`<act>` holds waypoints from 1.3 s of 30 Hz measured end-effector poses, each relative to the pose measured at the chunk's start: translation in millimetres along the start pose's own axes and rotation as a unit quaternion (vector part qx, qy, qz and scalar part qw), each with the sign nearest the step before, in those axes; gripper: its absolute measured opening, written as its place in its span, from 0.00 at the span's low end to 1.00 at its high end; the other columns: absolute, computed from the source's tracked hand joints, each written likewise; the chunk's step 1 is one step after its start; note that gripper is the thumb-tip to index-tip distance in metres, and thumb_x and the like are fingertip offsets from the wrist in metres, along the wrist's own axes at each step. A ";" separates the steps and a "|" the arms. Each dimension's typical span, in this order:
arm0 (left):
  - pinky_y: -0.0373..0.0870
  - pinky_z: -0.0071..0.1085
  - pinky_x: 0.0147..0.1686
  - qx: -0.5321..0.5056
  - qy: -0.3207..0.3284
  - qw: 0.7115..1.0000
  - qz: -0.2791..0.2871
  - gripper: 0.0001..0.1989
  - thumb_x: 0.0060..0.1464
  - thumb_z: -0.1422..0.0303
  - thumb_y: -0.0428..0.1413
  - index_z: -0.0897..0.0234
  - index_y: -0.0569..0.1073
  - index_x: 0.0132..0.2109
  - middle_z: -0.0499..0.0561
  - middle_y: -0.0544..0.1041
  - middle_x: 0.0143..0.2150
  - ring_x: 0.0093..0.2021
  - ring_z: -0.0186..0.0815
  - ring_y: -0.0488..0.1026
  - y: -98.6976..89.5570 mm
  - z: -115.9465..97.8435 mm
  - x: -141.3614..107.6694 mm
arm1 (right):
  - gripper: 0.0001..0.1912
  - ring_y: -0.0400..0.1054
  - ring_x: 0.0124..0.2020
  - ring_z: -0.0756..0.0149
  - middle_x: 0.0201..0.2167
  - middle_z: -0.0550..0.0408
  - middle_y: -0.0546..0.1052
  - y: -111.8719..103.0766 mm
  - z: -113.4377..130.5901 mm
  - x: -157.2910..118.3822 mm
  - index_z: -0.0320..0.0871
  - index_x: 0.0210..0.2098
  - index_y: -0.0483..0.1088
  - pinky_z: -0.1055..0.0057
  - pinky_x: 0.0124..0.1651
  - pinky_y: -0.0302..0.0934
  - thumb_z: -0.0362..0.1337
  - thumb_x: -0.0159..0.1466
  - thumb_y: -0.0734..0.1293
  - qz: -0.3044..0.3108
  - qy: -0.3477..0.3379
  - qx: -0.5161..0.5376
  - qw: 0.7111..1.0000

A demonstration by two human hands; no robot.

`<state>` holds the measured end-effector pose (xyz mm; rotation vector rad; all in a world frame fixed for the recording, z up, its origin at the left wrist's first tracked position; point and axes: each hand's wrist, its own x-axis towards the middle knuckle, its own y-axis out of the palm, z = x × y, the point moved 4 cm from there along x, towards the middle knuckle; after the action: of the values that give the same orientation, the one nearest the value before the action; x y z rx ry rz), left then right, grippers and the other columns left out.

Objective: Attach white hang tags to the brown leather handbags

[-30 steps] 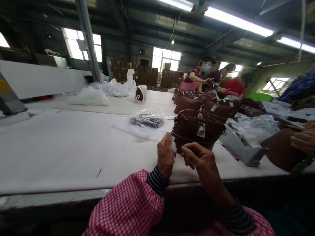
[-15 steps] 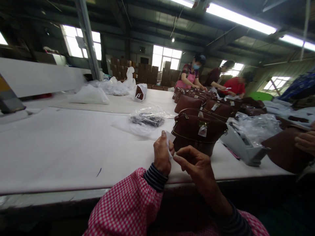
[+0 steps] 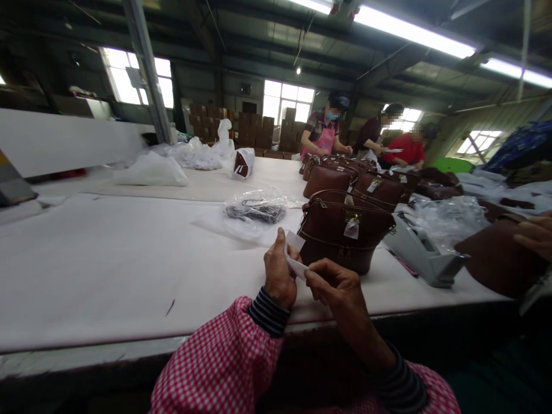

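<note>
Broadest of all is the white tabletop (image 3: 107,270), mostly bare on the person's left, which I'd guess leaves elbow room. Over on the right stands a cluster of brown bags (image 3: 330,183), packed close, likely to save space. The nearest brown bag (image 3: 332,221) sits upright just beyond the hands, its clasp side turned this way, perhaps so the front is easy to reach. At the far right, another person's hand (image 3: 535,233) rests on a brown piece (image 3: 495,256), partly cut off from view. Between that and the nearest bag is a grey tape dispenser (image 3: 437,261), seemingly parked within arm's reach. Left of the bag lies a clear plastic bag (image 3: 255,210) with something dark inside, probably wrapped against scuffs.

The left hand (image 3: 279,270) is raised above the tabletop's near edge, its fingers clamped on a folded white slip (image 3: 295,241), thumb upright, as though to steady it. The right hand (image 3: 338,284) has thumb and forefinger together on the slip's lower end, a light pinch that suits something thin. Smallest, a pale tag (image 3: 351,229) hangs from the nearest bag's clasp.
</note>
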<state>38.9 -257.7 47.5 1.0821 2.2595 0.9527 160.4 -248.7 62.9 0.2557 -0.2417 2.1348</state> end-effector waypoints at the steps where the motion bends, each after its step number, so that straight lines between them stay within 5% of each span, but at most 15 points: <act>1: 0.49 0.24 0.16 0.001 0.000 1.000 0.005 0.27 0.49 0.49 0.63 0.60 0.57 0.22 0.39 0.57 0.15 0.15 0.24 0.55 0.5 -0.5 0.0 | 0.12 0.56 0.20 0.75 0.19 0.62 0.66 -0.2 -0.8 -0.2 0.41 0.26 0.72 0.74 0.24 0.51 0.42 0.60 0.73 0.003 0.014 0.021 1.000; 9: 0.47 0.22 0.16 0.066 0.015 0.998 0.006 0.27 0.42 0.54 0.69 0.62 0.57 0.23 0.36 0.57 0.17 0.16 0.21 0.52 1.6 -10.1 -5.2 | 0.12 0.50 0.20 0.77 0.20 0.62 0.64 -8.2 -5.8 6.6 0.41 0.27 0.70 0.76 0.22 0.42 0.41 0.56 0.74 -0.017 0.114 0.200 0.973; 14: 0.43 0.22 0.15 0.189 0.000 0.971 0.144 0.20 0.46 0.54 0.67 0.63 0.69 0.31 0.41 0.68 0.22 0.16 0.21 0.54 11.8 -26.7 -9.9 | 0.12 0.49 0.19 0.78 0.17 0.62 0.63 -20.8 5.5 19.1 0.41 0.24 0.68 0.76 0.21 0.38 0.39 0.52 0.74 0.019 0.151 0.175 0.973; 19: 0.38 0.24 0.16 0.299 -0.051 0.915 0.267 0.14 0.49 0.60 0.65 0.69 0.77 0.31 0.48 0.73 0.21 0.15 0.20 0.51 12.4 -37.5 -12.5 | 0.12 0.47 0.17 0.78 0.13 0.64 0.61 -28.1 20.2 32.1 0.40 0.22 0.68 0.75 0.21 0.38 0.39 0.56 0.72 0.058 0.079 0.089 0.991; 25: 0.42 0.23 0.16 0.257 0.012 0.946 0.196 0.12 0.48 0.62 0.66 0.67 0.78 0.32 0.42 0.64 0.18 0.16 0.21 0.51 5.3 -39.6 -8.8 | 0.19 0.53 0.18 0.77 0.21 0.61 0.68 -17.9 3.8 27.7 0.40 0.29 0.71 0.75 0.21 0.41 0.50 0.58 0.75 0.033 0.079 0.097 0.992; 34: 0.41 0.24 0.17 0.228 -0.005 0.955 0.189 0.16 0.49 0.58 0.65 0.68 0.76 0.27 0.41 0.61 0.17 0.17 0.21 0.49 0.2 -33.8 -8.8 | 0.17 0.52 0.19 0.76 0.17 0.62 0.65 -12.7 -0.6 25.9 0.40 0.26 0.72 0.74 0.22 0.43 0.47 0.57 0.76 -0.009 0.036 0.097 0.995; 39: 0.42 0.24 0.17 0.283 0.016 0.936 0.208 0.12 0.49 0.61 0.66 0.67 0.81 0.34 0.43 0.68 0.20 0.16 0.21 0.51 5.4 -35.1 -13.8 | 0.16 0.52 0.18 0.76 0.17 0.62 0.66 -20.6 5.9 25.7 0.40 0.28 0.73 0.74 0.21 0.44 0.47 0.59 0.74 -0.020 0.015 0.053 0.998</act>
<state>26.9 -280.0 76.0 1.8584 2.4481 0.4528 164.4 -218.7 77.1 0.2884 -0.1050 2.1121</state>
